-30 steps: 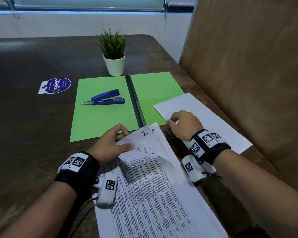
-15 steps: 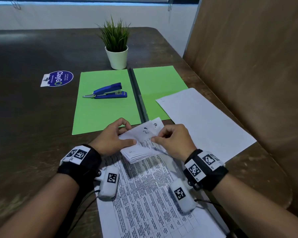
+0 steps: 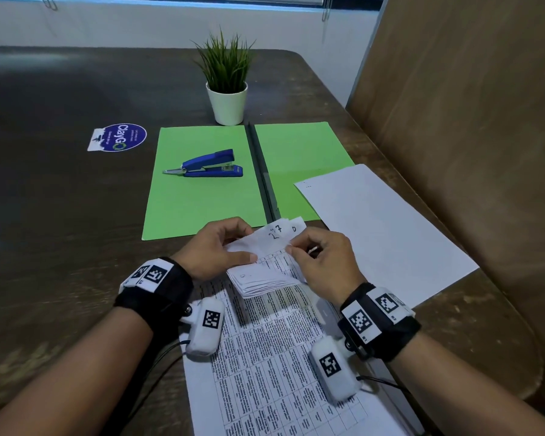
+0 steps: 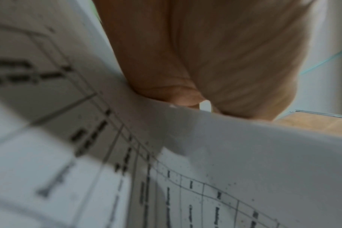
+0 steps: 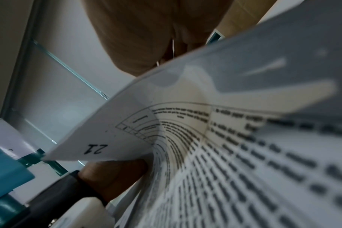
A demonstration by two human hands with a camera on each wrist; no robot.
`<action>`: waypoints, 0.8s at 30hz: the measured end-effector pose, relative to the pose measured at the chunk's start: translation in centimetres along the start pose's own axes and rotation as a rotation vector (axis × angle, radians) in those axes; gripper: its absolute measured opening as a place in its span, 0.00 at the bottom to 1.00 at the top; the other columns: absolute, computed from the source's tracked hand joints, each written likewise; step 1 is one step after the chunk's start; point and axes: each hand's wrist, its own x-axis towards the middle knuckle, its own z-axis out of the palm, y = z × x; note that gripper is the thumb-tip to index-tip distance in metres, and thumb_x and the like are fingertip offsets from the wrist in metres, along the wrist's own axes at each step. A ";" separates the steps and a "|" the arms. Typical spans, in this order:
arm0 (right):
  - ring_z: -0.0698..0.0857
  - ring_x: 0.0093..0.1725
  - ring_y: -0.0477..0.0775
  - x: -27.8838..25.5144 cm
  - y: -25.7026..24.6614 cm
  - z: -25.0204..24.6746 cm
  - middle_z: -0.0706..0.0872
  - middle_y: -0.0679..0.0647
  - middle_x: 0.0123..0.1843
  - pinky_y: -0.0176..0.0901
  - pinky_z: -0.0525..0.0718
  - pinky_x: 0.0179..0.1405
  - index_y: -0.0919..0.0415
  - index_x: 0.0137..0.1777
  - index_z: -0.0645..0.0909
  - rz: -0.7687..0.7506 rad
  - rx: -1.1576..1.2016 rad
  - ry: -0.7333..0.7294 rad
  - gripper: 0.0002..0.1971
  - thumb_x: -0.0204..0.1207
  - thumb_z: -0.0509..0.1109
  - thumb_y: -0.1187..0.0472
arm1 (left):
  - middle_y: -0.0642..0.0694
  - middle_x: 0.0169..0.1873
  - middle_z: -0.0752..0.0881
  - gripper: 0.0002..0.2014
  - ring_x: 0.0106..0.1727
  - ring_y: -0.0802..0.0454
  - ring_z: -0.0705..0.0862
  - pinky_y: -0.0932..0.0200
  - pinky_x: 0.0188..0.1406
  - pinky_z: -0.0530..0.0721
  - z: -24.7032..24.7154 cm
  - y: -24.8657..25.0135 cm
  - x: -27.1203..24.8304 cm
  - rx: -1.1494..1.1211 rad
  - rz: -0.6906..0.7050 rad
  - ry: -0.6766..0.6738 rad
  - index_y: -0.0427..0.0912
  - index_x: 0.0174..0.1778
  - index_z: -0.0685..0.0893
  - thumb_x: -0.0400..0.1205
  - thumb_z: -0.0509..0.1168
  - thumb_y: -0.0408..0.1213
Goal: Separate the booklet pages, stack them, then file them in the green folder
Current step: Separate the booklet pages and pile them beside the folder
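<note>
- The left hand (image 3: 214, 247) pinches the folded-back top corner of the white printed booklet pages (image 3: 265, 357), thumb lying flat across the curled wad of sheets and fingers curled behind it.
- The right hand (image 3: 324, 262) pinches a single sheet at the same corner, thumb and forefinger pressed together on the paper's edge, just to the right of the left hand's thumb.
- The raised corner between the two hands shows handwritten numerals; the right wrist view reads "21" on a lifted page (image 5: 96, 149).
- In the left wrist view the palm (image 4: 215, 61) presses close above a blurred page printed with ruled table lines.
- Below the grip, toward the person, the rest of the booklet lies flat on the dark brown wooden table (image 3: 60, 231), covered in dense printed tables, with both wrists over it.
- Just beyond the grip lies the open green paper folder (image 3: 202, 202), flat, with a dark spine down its middle.
- A blue stapler (image 3: 206, 164) rests on the folder's left half.
- To the right of the grip a blank white sheet (image 3: 381, 228) lies on the table, overlapping the folder's right half.
- Farther beyond the folder stands a small green plant in a white pot (image 3: 227, 102).
- Far left of the folder lies a blue oval sticker (image 3: 120, 137).
</note>
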 end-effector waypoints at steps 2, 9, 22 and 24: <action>0.86 0.36 0.46 -0.1 -0.1 -0.1 0.87 0.42 0.37 0.51 0.88 0.39 0.46 0.33 0.85 -0.024 0.010 -0.001 0.11 0.73 0.79 0.61 | 0.39 0.49 0.93 0.07 0.47 0.48 0.90 0.39 0.60 0.88 0.1 0.0 0.0 0.011 -0.016 -0.004 0.39 0.45 0.91 0.75 0.79 0.28; 0.76 0.50 0.40 -0.2 0.1 -0.8 0.80 0.38 0.44 0.37 0.76 0.44 0.45 0.36 0.86 -0.044 -0.227 -0.085 0.07 0.73 0.79 0.50 | 0.47 0.48 0.95 0.12 0.51 0.46 0.93 0.46 0.60 0.90 0.1 0.4 0.0 0.051 -0.092 -0.048 0.40 0.53 0.94 0.74 0.80 0.34; 0.73 0.30 0.45 -0.4 1.4 -3.0 0.78 0.46 0.32 0.37 0.72 0.34 0.54 0.28 0.80 -0.037 0.023 -0.062 0.16 0.79 0.75 0.62 | 0.46 0.41 0.95 0.04 0.42 0.49 0.91 0.43 0.57 0.89 -0.2 0.8 0.3 0.117 -0.149 -0.018 0.47 0.41 0.95 0.73 0.82 0.34; 0.72 0.28 0.40 -0.4 1.3 -3.5 0.77 0.39 0.27 0.35 0.71 0.32 0.47 0.27 0.80 -0.003 0.067 -0.102 0.19 0.80 0.74 0.61 | 0.44 0.41 0.95 0.03 0.42 0.48 0.91 0.41 0.58 0.88 -0.4 0.7 0.3 0.121 -0.153 -0.018 0.46 0.40 0.95 0.73 0.82 0.34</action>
